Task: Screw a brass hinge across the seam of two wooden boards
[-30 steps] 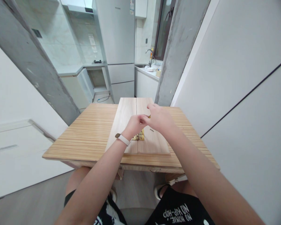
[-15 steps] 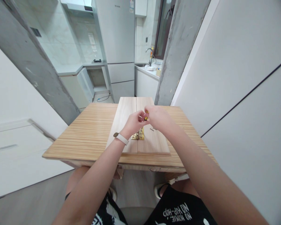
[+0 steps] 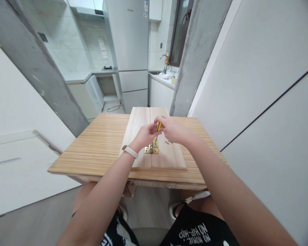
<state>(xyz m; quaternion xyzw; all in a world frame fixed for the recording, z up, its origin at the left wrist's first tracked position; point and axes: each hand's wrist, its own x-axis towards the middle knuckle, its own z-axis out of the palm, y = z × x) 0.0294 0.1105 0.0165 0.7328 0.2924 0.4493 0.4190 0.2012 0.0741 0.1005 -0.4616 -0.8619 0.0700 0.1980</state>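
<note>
A screwdriver with a yellow and black handle [image 3: 159, 126] stands nearly upright over a brass hinge [image 3: 148, 149]. Its thin shaft points down at the hinge's right leaf. My right hand [image 3: 172, 129] grips the handle from above with bent fingers. From the other side, the fingers of my left hand [image 3: 145, 135] close in around the lower part of the handle. The hinge lies across the seam between two pale wooden boards [image 3: 169, 159]. Small screws [image 3: 167, 142] rest on the right board, partly under my right hand. The exact contact of the tip is too small to tell.
The boards lie on a wood-grain table [image 3: 100, 147] whose front edge is close to my legs. Behind it stand a fridge [image 3: 133, 41] and a sink counter [image 3: 164, 80]. White panels flank the table on both sides.
My right hand has shifted, with its fingers now higher on the screwdriver, so more of the yellow handle and the shaft show. The hinge and screws stay on the boards.
</note>
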